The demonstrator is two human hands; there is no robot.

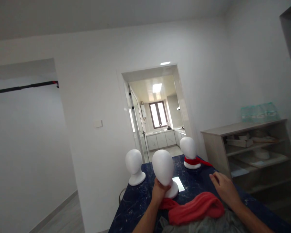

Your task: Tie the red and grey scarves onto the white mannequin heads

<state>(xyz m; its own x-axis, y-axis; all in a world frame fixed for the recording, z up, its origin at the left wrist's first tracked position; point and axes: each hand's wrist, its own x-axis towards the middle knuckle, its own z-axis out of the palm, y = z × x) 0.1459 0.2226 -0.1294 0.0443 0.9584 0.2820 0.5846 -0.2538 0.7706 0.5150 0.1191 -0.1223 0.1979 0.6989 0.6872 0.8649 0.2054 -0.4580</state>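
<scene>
Two white heads (133, 163) (188, 148), one each side of the held head (163, 166)

On the table (133, 204) stand three mannequin heads (163, 167) — cloth (196, 208) before the middle one, cabinet (214, 144) right

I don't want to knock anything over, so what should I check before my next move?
1. Middle head gripped: ok; left hand is at its neck.
2. Middle head's base flat on the table: cannot tell; the head leans a little.
3. Right hand free: cannot tell; nothing shows in it, but its palm is hidden.
4. Red cloth spread smooth: not ok; it lies bunched in front.
5. Left head standing: ok.
6. Right head standing: ok; red strip around its neck.
</scene>
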